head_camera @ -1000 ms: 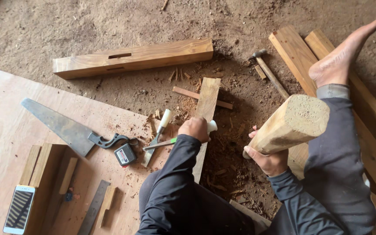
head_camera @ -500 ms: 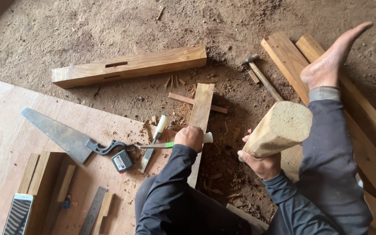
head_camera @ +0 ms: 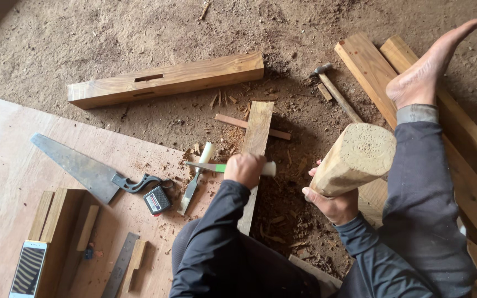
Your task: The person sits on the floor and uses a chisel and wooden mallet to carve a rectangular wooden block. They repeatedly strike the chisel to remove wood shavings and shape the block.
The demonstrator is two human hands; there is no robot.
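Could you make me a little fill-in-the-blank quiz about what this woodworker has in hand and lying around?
1. The right hand grips a thick wooden ____.
2. The left hand holds a chisel sideways above a narrow ____.
3. On the plywood sheet, beside the tape measure, lies a hand ____.
4. Near the bare foot, on the dirt, lies a ____.

Missing words: mallet; plank; saw; hammer

One smartphone (head_camera: 27,271) lies at the plywood sheet's (head_camera: 6,165) lower left corner, screen up: a white-framed rectangle, display dark with pale diagonal reflections.
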